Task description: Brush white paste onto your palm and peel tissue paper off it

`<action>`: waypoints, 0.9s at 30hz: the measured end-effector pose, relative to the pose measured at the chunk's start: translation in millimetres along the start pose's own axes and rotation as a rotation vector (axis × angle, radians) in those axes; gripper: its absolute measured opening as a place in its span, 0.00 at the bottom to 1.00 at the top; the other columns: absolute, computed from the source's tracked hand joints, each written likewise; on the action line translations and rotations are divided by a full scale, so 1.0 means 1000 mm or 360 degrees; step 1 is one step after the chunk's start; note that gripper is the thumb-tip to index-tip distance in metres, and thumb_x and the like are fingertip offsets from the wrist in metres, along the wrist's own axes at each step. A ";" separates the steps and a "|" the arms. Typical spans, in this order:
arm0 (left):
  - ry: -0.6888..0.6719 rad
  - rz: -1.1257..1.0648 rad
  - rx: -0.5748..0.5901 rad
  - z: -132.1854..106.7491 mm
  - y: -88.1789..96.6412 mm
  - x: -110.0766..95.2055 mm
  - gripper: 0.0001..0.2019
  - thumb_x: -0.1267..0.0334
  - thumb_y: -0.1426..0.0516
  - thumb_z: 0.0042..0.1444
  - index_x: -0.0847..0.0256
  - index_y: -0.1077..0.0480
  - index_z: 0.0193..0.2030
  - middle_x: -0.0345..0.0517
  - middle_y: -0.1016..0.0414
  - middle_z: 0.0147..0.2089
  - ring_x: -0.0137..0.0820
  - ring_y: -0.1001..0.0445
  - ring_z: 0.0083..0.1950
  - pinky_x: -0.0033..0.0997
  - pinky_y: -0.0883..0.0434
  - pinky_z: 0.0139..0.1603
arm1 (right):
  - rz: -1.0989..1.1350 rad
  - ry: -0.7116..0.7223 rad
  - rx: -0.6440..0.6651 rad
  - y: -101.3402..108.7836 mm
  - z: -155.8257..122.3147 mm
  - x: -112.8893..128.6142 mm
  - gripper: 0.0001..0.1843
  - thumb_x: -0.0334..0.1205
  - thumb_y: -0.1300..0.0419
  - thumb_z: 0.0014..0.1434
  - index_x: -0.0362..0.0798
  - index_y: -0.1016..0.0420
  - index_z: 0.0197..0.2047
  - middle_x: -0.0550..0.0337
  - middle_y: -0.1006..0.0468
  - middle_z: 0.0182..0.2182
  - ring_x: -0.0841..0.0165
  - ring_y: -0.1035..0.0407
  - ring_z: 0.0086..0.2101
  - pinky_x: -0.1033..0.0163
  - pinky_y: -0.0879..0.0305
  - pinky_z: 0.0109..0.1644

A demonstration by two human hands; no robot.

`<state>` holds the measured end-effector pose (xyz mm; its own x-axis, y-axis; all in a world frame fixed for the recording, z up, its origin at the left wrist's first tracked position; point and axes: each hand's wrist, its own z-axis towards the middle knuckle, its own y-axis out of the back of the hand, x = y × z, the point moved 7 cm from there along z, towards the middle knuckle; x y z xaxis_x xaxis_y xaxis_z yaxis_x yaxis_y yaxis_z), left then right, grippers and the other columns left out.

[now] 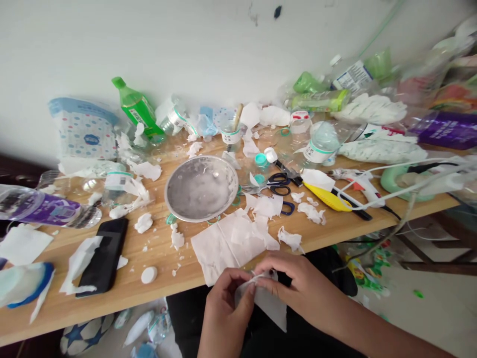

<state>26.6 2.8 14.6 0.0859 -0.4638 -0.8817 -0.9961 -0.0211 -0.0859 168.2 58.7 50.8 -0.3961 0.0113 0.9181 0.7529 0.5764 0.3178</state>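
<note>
Tissue sheet point(268, 301) is pinched between our left hand point(223, 311) and right hand point(298, 286) (thumbs close, apparently for tearing), metal bowl point(201, 187) at eleven o'clock.

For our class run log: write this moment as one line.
hands: left hand and right hand pinch tissue piece | place: below wooden table edge | nearby: metal bowl, scissors

You have one view only, from the camera on your head. It looks forward and steeply down across the bench point(156, 258) toward the wall point(208, 44) behind it, close enough that your hands point(261, 293) sit at the near bench edge.
</note>
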 end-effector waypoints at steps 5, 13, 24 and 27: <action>-0.0004 0.0050 -0.0063 0.000 0.003 -0.007 0.11 0.54 0.38 0.59 0.61 0.26 0.38 0.46 0.22 0.36 0.34 0.27 0.41 0.30 0.31 0.43 | -0.0086 0.0059 -0.0013 -0.001 0.002 0.006 0.03 0.37 0.38 0.65 0.50 0.23 0.38 0.64 0.21 0.35 0.71 0.29 0.38 0.66 0.36 0.43; 0.0115 -0.0146 -0.0202 -0.003 0.005 -0.004 0.13 0.54 0.33 0.52 0.62 0.26 0.34 0.43 0.24 0.31 0.30 0.29 0.34 0.26 0.34 0.36 | -0.0063 0.0217 -0.0062 -0.010 -0.001 0.009 0.05 0.36 0.43 0.66 0.50 0.27 0.37 0.60 0.24 0.35 0.68 0.30 0.37 0.63 0.36 0.43; 0.0088 -0.0288 -0.0255 0.003 0.003 0.009 0.11 0.56 0.34 0.54 0.62 0.26 0.32 0.41 0.25 0.31 0.29 0.30 0.36 0.26 0.33 0.40 | -0.0170 0.0319 -0.0167 -0.022 0.002 0.001 0.06 0.30 0.47 0.64 0.50 0.34 0.37 0.62 0.29 0.33 0.70 0.34 0.34 0.65 0.37 0.40; 0.0099 -0.0370 -0.0222 0.006 -0.001 0.011 0.12 0.56 0.34 0.54 0.63 0.27 0.32 0.40 0.27 0.30 0.27 0.31 0.35 0.24 0.34 0.39 | -0.0161 0.0337 -0.0190 -0.023 0.002 -0.004 0.06 0.29 0.47 0.63 0.50 0.36 0.37 0.63 0.31 0.33 0.70 0.35 0.34 0.65 0.38 0.39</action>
<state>28.6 2.4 2.1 0.3155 -0.4857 -0.8152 -0.9434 -0.2532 -0.2143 151.1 47.0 39.1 -0.3632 -0.2200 0.9054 0.7768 0.4651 0.4246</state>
